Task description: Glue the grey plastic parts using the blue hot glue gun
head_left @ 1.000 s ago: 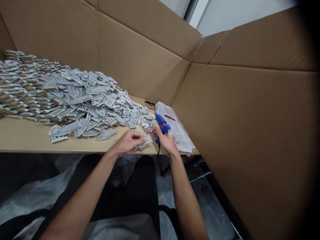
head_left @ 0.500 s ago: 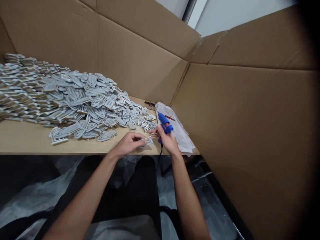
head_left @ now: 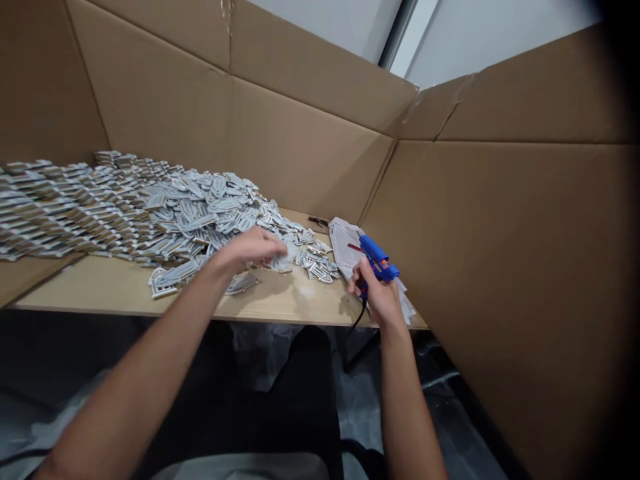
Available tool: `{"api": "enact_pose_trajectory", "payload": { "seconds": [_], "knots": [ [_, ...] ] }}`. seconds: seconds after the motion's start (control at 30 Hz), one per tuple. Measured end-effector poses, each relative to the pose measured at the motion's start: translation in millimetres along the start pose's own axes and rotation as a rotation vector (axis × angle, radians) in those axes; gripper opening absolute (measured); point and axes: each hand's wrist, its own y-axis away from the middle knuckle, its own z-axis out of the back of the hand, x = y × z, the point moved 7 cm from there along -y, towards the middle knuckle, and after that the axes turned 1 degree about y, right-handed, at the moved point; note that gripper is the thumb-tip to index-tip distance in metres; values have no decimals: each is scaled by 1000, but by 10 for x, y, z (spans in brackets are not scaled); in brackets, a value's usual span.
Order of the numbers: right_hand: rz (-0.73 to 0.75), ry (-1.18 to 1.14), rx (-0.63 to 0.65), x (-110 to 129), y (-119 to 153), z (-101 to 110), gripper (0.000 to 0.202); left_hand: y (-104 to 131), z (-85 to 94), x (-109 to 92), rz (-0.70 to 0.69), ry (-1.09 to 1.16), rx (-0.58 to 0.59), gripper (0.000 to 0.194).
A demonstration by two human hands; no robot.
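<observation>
My right hand (head_left: 380, 293) is closed around a blue glue gun (head_left: 376, 257) over the papers at the right, its black cord hanging down past the table edge. Over the front of a heap of small grey-white pieces (head_left: 215, 200), my left hand (head_left: 257, 247) is blurred by motion. A pale piece (head_left: 283, 259) shows at its fingertips, but whether the fingers hold it cannot be made out. Several loose pieces (head_left: 320, 261) lie between the two hands.
Rows of stacked pieces (head_left: 60, 207) fill the left of the wooden table (head_left: 280, 303). Tall cardboard walls (head_left: 310, 147) stand behind and at the right. Printed papers (head_left: 345, 240) with a red pen (head_left: 355, 247) lie near the right corner.
My left hand has moved away from my right hand, toward the heap. The small piece it held between the hands is no longer there. My right hand has shifted right with the glue gun.
</observation>
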Motion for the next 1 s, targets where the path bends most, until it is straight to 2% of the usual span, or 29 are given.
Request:
{"api": "enact_pose_trajectory", "payload": {
  "seconds": [0.07,0.1,0.13,0.2,0.23,0.27,0.3,0.37,0.4,0.47,0.57,0.67,0.8,1.0],
  "knots": [
    [-3,-12,2,11,-3,2,47,-175,610,-211,73,-39,-268,27],
    [-10,-11,9,12,-4,-6,47,-237,884,-341,46,6,-415,34],
    [-17,-7,19,9,-7,-19,47,-284,1087,-445,14,69,-523,40],
    [-28,8,37,-3,-17,-51,48,-362,1223,-509,24,135,-578,49],
    [-31,19,43,-13,-25,-66,48,-372,1191,-487,32,116,-588,50],
    [-33,32,45,-26,-35,-80,48,-360,1104,-427,48,64,-600,49],
    [-35,49,49,-41,-45,-93,49,-353,941,-367,19,-7,-561,45],
    [-28,99,51,-67,-61,-110,48,-326,476,-181,-53,-100,-404,26],
    [-16,134,52,-76,-66,-114,47,-305,195,-113,-143,-136,-278,19],
    [27,214,63,-81,-67,-119,43,-227,-265,25,-268,-184,-123,12],
    [76,316,89,-105,-63,-117,36,-135,-658,152,-372,-282,-42,17],
    [43,453,106,-196,-81,-110,31,-123,-825,229,-400,-329,23,23],
    [22,689,100,-286,-108,-140,22,-178,-886,353,-395,-286,50,18],
    [53,729,127,-306,-90,-268,18,-267,-1001,555,-282,-212,98,10]
  ]
}}
